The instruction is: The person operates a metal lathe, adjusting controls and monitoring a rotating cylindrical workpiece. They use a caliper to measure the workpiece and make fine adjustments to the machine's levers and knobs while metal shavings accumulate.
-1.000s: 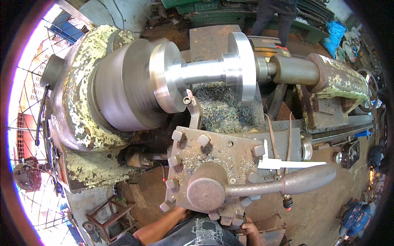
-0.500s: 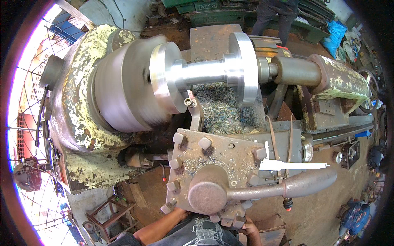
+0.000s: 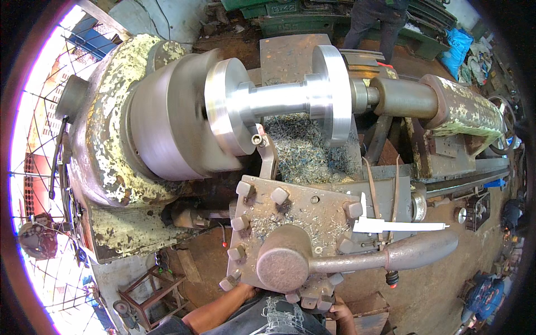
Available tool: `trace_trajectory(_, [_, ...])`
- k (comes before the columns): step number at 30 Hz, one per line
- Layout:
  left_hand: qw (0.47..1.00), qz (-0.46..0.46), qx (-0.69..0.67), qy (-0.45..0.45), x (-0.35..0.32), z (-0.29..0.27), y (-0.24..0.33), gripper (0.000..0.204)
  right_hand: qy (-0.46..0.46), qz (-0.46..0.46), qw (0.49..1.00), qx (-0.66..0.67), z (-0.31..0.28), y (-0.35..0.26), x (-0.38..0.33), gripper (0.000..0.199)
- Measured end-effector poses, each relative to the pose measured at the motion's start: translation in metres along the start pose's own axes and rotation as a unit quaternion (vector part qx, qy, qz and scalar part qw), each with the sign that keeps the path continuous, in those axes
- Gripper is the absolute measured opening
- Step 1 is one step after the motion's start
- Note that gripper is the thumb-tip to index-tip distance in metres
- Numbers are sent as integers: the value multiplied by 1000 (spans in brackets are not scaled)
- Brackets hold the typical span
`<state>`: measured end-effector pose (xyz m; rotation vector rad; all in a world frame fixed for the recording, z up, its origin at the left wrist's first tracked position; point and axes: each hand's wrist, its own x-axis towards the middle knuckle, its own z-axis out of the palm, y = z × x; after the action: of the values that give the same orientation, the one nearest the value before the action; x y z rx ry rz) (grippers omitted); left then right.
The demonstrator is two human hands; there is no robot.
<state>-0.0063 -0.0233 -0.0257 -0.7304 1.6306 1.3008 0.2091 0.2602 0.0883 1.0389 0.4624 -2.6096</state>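
Observation:
A spool-shaped shiny metal workpiece with two broad flanges is held between the blurred, spinning chuck and the tailstock quill. A cutting tool reaches from the square tool post to the left flange's lower edge. My left hand is beneath the post's near left corner, its fingers hidden. Beside the bolts at the near right corner is my right hand, mostly covered; what it grips does not show. The tool post's long handle points right, with neither hand on it.
Metal shavings heap behind the tool post, and chips lie on top of it. A white caliper rests at its right side. A person stands at the back by a green machine. At the left stands the paint-flaked headstock.
The chuck has turned and remains smeared by its spin. Both hands and the tool post look unmoved; the view has shifted very slightly.

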Motion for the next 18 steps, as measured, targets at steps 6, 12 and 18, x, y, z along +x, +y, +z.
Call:
trace_trajectory(6, [1000,4,3,2,0,-1,-6,24,15,-21,1000,-19,1,1,1,117])
trace_trajectory(12, [1000,9,6,5,0,-4,-10,25,7,-13,1000,-11,2,1,0,117])
trace_trajectory(18, [1000,19,8,10,3,-8,-17,25,11,-27,999,-26,0,3,3,114])
